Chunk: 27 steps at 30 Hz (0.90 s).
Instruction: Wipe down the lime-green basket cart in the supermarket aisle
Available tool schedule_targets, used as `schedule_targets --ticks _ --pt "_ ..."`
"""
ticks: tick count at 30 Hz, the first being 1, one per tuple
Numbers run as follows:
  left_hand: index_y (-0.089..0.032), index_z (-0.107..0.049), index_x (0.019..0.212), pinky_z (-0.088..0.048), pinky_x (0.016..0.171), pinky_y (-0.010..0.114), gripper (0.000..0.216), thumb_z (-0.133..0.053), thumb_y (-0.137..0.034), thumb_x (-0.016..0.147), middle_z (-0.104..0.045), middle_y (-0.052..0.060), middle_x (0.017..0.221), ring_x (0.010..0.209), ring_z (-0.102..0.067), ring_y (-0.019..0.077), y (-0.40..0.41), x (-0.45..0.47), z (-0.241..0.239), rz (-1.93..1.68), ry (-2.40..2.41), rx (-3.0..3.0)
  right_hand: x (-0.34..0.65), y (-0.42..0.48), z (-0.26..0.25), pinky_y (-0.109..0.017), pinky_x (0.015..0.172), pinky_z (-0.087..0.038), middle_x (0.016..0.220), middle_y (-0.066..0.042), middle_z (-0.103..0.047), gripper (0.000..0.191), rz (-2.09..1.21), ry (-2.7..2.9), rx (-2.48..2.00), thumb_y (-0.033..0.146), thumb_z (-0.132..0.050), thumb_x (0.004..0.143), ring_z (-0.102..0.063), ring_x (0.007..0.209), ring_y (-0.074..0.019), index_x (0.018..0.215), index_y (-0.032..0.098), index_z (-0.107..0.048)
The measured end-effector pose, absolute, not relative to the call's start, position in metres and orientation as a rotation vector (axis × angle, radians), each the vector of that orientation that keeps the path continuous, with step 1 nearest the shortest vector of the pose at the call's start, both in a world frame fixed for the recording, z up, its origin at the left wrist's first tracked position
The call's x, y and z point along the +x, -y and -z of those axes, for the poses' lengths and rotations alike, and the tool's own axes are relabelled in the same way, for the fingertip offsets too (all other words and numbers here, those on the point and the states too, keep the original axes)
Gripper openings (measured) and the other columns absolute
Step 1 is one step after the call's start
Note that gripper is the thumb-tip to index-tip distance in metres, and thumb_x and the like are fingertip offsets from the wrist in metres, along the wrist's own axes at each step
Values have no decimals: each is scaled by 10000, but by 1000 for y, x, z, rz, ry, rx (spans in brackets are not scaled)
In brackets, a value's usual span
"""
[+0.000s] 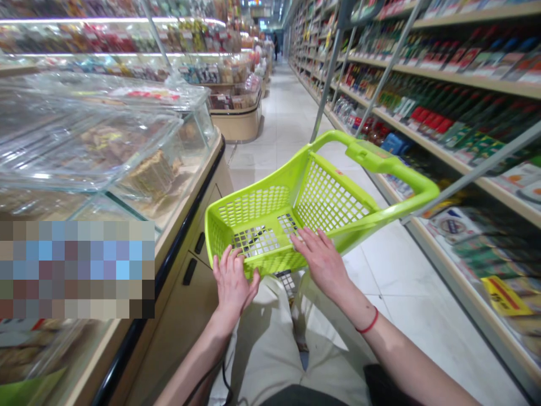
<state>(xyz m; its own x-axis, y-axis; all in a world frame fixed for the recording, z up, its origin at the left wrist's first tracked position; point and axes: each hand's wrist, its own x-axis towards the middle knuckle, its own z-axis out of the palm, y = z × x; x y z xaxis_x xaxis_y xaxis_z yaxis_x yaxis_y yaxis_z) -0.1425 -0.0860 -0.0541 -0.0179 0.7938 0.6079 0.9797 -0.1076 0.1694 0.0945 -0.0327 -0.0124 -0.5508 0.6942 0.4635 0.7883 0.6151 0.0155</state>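
A lime-green plastic shopping cart (257, 196) with a perforated basket stands right in front of my legs, turned sideways. Nothing lies in its basket. My left hand (233, 285) grips the near rim by the left corner, fingers hooked over the edge and thumb on the outer side. Further right along the same rim rests my right hand (324, 262), its fingers bent over the edge into the basket; its thumb is hidden. The cart's looped push handle (391, 163) rises at the right, away from both hands.
Glass display bins (139, 169) with packaged food line the left, edged by a black bumper (190, 225). Shelves (439, 146) of bottles and packets run along the right behind slanted metal poles (380, 79). A tiled aisle (281, 98) leads ahead to a distant person (276, 46).
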Motion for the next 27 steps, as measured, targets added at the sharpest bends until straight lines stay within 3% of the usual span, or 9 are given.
schedule_targets --ticks 6,11,21,27 --pt "-181 -510 1047 -198 1172 574 307 -611 -308 786 -627 146 1185 1308 -466 344 86 -142 54 846 1856 -1947 74 38 19 -493 1127 -389 1447 -165 -521 536 337 2355 -1184 -2 -422 879 -441 1379 -268 1393 120 -510" --pt "-177 -505 1049 -210 1164 575 314 -613 -308 785 -633 150 1187 1300 -467 342 86 -143 52 843 1852 -1954 46 40 22 -480 1125 -391 1390 -137 -582 446 289 2378 -1067 65 -470 919 -497 1328 -254 1344 162 -568" --pt "-177 -503 1047 -212 1161 557 293 -596 -320 807 -634 148 1207 1295 -476 341 84 -143 54 850 1830 -1932 126 16 2 -511 1149 -351 1368 -165 -593 468 433 2350 -1223 -1 -426 897 -486 1337 -263 1328 104 -574" --pt "-168 -500 1052 -201 1165 556 318 -600 -336 802 -631 153 1208 1289 -478 347 84 -142 54 844 1832 -1928 99 24 14 -518 1141 -369 1399 -203 -556 462 445 2277 -1232 -1 -401 902 -453 1366 -290 1335 54 -551"
